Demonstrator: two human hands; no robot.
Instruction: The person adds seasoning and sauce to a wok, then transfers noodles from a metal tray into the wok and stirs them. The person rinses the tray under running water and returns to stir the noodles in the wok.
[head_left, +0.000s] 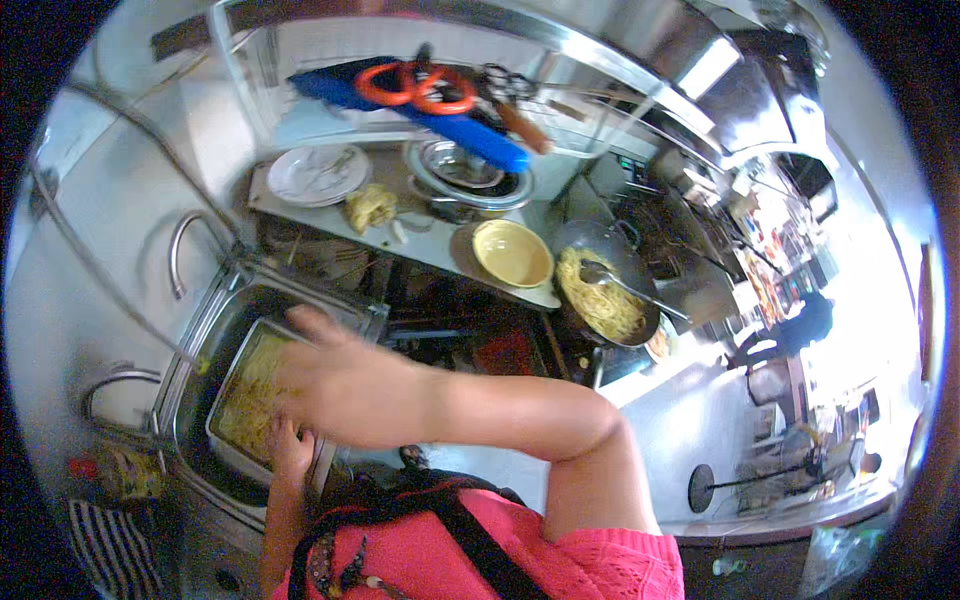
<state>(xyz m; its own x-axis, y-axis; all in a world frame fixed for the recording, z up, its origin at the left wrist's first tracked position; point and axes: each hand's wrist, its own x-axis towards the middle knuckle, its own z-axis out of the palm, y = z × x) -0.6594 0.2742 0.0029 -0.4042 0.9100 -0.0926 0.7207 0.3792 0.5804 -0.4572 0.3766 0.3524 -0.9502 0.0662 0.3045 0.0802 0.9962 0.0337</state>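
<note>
A rectangular metal tray (225, 390) holding noodles sits in the steel sink (196, 360). My left hand (291, 446) is at the tray's near edge, its fingers bent there; whether it grips the rim is partly hidden. Above the tray's right side is my right hand (330, 382), blurred by motion, with thumb and fingers apart; what lies under the palm is hidden. Farther right, a wok (600, 232) contains more noodles (600, 300) and a metal ladle (637, 291). A yellow bowl (513, 253) stands on the counter beside it.
Curved faucets (177, 255) rise beside the sink. White plates (319, 174), a crumpled yellow cloth-like item (370, 208) and a metal pot (472, 180) occupy the narrow counter. Orange-handled scissors (416, 88) and a blue-handled utensil (480, 140) hang above. A person (795, 330) is far right.
</note>
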